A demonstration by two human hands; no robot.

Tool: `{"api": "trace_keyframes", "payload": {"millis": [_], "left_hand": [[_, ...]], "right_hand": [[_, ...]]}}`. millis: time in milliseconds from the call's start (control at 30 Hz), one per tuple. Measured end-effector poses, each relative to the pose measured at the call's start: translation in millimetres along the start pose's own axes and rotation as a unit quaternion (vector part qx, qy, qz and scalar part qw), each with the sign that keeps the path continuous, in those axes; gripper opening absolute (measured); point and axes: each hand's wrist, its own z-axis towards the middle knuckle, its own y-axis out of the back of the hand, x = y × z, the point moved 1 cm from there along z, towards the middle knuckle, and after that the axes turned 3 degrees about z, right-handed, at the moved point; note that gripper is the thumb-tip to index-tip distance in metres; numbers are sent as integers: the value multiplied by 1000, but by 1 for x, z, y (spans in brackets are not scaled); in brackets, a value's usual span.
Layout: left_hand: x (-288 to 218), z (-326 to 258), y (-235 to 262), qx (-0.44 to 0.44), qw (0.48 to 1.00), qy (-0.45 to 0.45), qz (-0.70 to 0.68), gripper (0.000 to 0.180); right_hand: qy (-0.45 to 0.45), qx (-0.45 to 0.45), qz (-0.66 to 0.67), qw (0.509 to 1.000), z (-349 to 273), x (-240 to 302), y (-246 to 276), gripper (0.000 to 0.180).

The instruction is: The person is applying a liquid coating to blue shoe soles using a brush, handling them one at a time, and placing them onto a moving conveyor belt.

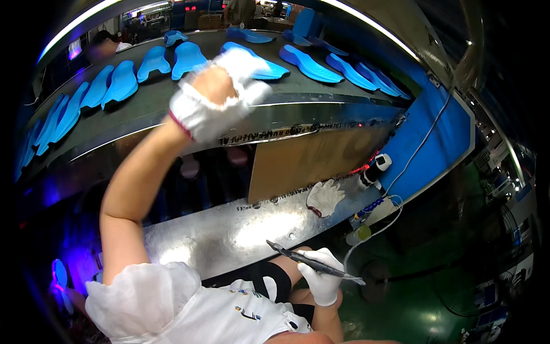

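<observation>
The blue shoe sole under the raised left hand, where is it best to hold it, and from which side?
Grip the blue sole at its near, narrower end, coming from above on the person's side. It lies flat on the conveyor belt, and the gloved left hand already hovers over that end.
</observation>
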Motion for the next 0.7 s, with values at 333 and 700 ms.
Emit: {"api": "trace_keyframes", "payload": {"millis": [333,700], "left_hand": [[42,-46,5,22,988,145,53,14],[-152,-250,-149,-45,935,-26,-350,33]], "right_hand": [[-5,-73,11,997,-12,-11,0,18],[-188,-302,149,923,-36,-57,13,21]]}}
